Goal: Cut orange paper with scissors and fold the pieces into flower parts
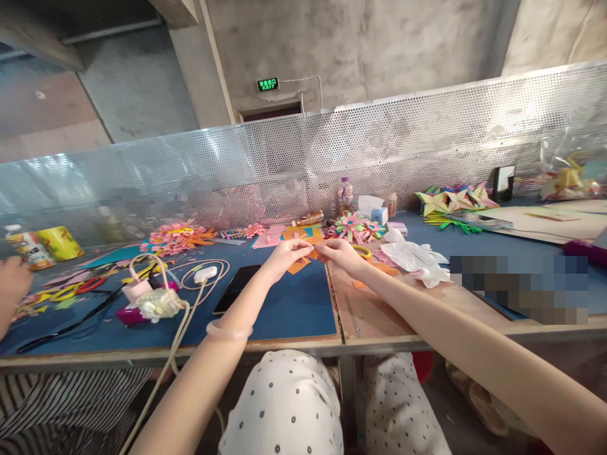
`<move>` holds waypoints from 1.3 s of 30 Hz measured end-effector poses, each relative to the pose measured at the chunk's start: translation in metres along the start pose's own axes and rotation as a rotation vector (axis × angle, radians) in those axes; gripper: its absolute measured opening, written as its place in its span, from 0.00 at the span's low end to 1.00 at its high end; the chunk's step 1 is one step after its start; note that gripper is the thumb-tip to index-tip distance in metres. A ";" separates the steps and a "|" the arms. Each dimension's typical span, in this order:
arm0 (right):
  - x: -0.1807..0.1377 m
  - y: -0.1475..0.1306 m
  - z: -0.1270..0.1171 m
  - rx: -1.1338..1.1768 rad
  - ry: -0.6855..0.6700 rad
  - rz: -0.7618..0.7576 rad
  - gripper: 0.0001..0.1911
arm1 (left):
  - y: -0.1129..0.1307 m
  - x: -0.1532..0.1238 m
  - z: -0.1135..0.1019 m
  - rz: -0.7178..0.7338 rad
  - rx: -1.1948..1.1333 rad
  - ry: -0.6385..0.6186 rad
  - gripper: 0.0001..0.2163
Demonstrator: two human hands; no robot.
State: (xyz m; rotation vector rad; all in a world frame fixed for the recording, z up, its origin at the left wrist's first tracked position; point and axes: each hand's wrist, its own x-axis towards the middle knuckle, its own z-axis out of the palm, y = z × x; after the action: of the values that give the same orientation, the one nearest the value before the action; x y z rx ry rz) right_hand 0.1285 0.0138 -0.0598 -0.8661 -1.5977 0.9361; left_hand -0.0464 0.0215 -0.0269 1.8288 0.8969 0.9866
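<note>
My left hand [286,257] and my right hand [343,255] meet over the table, fingertips pinched together on a small piece of orange paper [313,254]. The fingers cover much of it, so its folded shape is hard to make out. Below my left hand lies another orange paper piece [298,264]. Pink paper sheets [269,237] are just beyond my left hand. Behind my right hand sits a pink and green paper flower bunch [353,226]. A yellow tape roll [364,251] is beside my right hand.
A dark phone [239,287] lies left of my left forearm. Further left are a power strip with plugs [154,306], cables and scissors [90,285]. Crumpled white plastic [420,256] lies to the right. A perforated metal screen [265,164] runs behind. Another person's hand [13,284] is at far left.
</note>
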 end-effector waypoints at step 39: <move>-0.004 -0.004 -0.001 -0.185 -0.050 -0.127 0.19 | 0.003 -0.002 0.002 0.027 0.177 0.037 0.08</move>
State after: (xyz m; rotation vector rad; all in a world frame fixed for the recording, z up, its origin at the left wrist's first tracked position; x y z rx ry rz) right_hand 0.1295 0.0086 -0.0583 -0.8619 -1.7815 0.7347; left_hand -0.0448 0.0183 -0.0250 1.9803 1.0117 0.9872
